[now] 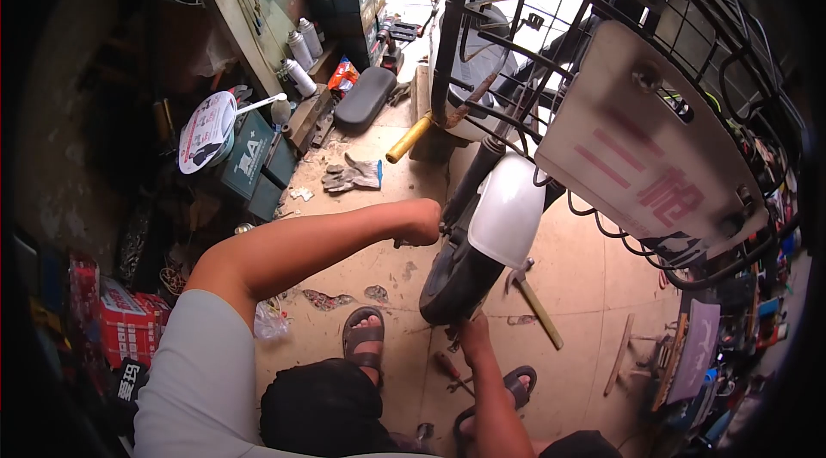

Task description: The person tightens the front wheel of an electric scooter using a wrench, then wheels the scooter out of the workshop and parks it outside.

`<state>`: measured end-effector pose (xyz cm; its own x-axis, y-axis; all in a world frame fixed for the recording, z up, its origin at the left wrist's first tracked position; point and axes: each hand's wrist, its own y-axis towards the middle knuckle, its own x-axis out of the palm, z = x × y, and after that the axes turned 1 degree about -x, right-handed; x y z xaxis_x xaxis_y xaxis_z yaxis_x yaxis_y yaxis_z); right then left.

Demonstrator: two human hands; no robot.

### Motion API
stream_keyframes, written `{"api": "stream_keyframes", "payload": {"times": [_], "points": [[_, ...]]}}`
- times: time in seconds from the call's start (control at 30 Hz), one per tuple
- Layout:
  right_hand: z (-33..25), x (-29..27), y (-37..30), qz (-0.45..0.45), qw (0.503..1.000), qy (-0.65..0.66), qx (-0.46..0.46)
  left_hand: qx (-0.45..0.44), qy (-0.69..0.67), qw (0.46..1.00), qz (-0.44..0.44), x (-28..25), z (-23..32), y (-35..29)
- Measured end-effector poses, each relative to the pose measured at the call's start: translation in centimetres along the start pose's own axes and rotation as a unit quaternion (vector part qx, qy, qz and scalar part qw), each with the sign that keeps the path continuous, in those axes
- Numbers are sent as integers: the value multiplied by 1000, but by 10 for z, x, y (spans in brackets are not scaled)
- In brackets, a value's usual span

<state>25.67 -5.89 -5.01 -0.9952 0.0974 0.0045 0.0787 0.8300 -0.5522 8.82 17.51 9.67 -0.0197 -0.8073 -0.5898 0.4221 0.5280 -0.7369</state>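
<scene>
A two-wheeler's front wheel with a black tyre [446,286] and a white mudguard [509,210] stands in front of me. My left hand [422,221] is closed beside the fork's lower end, near the wheel's hub. A small dark bit shows under its fingers, but I cannot make out what they grip. Low at the tyre's near side is my right hand [471,338], its fingers mostly hidden by the wheel. Under that hand a red-handled screwdriver [448,365] lies on the floor between my sandals. Right of the wheel lies a hammer [539,310] with a wooden handle.
Overhead at the right hangs a black wire basket [516,62] with a white plate [641,144]. A yellow-handled tool [408,139] juts beside the fork. Left are a work glove [351,174], a black saddle [366,98], spray cans [299,77] and dark boxes [249,157].
</scene>
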Motion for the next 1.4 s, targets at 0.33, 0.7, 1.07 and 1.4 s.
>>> {"api": "stream_keyframes", "payload": {"times": [0.33, 0.7, 1.07, 1.4], "points": [[-10, 6, -3, -1, 1000, -6, 12, -36, -57, 993, -94, -15, -3, 27], [-21, 14, -4, 0, 997, 22, 76, 97, 32, 894, 436, 227, -105, 92], [1, 4, -1, 8, 1000, 13, 27, 6, -127, 888, 442, 171, -110, 48], [-12, 5, -5, -8, 999, -12, 32, 17, -23, 989, 142, 56, -60, -2]]}}
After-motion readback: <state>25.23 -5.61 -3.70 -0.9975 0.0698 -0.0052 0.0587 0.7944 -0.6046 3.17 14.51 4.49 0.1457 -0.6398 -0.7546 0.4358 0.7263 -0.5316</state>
